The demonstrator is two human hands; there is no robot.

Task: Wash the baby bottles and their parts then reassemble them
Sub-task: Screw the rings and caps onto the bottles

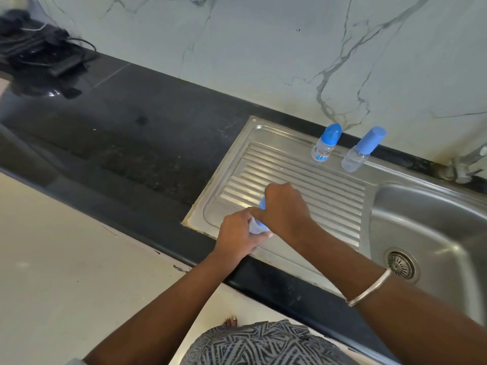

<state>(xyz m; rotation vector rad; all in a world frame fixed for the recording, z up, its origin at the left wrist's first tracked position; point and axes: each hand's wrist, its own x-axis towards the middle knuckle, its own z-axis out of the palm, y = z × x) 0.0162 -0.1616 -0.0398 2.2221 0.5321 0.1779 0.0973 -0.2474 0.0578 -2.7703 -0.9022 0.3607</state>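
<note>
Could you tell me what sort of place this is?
Most likely a home kitchen: a stainless steel sink with ribbed drainboard set in a black stone countertop, a metal tap, and a marble-patterned wall.

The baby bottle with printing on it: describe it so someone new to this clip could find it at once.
Start at the steel sink's ribbed draining board, left of the basin. Along its back edge, near the marble wall, stand two capped bottles. The one meant is the left bottle: shorter, with a rounded blue cap and coloured print on its clear body, while the right bottle is plain and has a taller, straight cap.
</note>
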